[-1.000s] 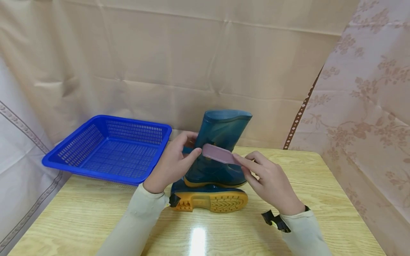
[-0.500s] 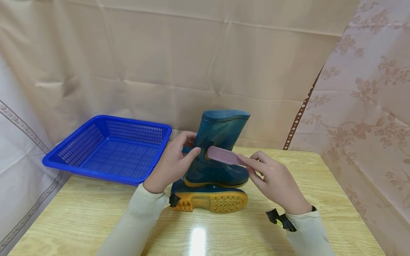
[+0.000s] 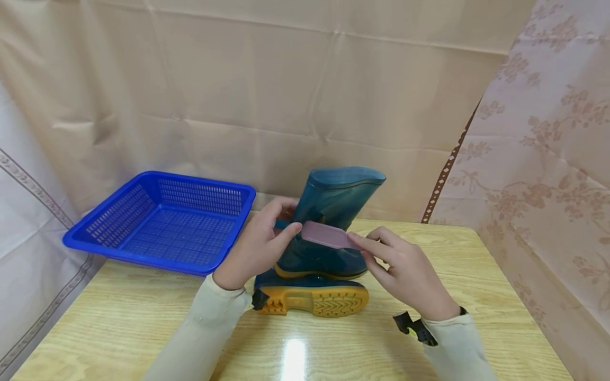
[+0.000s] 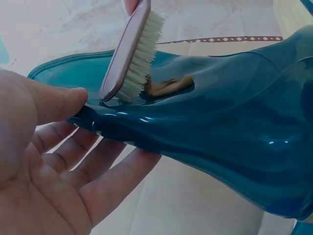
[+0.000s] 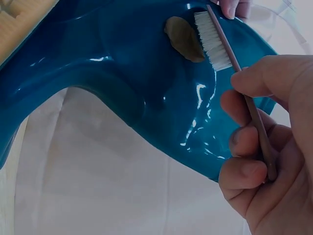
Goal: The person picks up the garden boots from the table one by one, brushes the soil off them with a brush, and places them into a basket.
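- Beige curtain (image 3: 267, 95) hangs behind the table (image 3: 190, 333).
- Rubber boot (image 3: 338, 209) tilts behind a lying boot (image 3: 329, 300), footing unclear.
- Left hand (image 3: 257, 241): fingers pinch the tilted shaft (image 3: 340, 193), likely flexible, slick; best held there.
- Right hand (image 3: 410, 272): fingers clamp the scrub brush (image 3: 326, 235), probably light, by its handle (image 5: 259, 128).

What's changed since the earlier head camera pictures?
The held rubber boot has tipped further right at its top. The scrub brush sits slightly lower and, since half a second ago, further left. The left hand still holds the boot, the right hand the brush; the blue plastic basket stayed put.
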`<state>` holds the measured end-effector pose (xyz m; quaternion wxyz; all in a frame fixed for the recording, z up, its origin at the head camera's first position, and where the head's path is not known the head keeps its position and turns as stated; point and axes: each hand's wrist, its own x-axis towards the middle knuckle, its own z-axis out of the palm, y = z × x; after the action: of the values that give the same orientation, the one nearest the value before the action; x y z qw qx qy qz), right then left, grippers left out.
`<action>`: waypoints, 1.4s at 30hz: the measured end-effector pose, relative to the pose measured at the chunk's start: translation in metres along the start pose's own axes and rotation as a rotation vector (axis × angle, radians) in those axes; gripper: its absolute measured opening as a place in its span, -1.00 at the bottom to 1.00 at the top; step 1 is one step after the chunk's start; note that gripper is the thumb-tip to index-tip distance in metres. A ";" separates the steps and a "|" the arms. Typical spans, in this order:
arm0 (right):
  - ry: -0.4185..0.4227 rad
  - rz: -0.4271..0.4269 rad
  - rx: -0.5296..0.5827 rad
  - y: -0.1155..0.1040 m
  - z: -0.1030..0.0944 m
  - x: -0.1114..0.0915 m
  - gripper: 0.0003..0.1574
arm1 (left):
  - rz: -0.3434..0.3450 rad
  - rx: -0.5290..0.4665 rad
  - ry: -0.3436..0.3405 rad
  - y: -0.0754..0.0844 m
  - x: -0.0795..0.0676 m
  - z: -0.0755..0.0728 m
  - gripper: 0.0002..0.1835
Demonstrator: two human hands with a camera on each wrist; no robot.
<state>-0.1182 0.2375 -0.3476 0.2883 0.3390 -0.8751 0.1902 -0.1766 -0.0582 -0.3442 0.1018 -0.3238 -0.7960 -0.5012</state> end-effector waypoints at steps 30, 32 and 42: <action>0.014 0.011 0.005 0.004 0.003 -0.001 -0.38 | -0.029 0.050 0.018 0.000 0.001 -0.001 -0.63; 0.026 -0.006 0.013 0.002 0.005 0.000 -0.37 | -0.008 0.041 0.007 0.000 0.000 -0.001 -0.62; -0.035 0.041 -0.057 0.006 0.004 -0.002 -0.44 | -0.053 0.096 0.036 -0.001 0.000 -0.001 -0.62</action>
<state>-0.1230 0.2407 -0.3527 0.2785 0.3161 -0.8918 0.1653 -0.1779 -0.0594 -0.3445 0.1180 -0.2882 -0.8256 -0.4705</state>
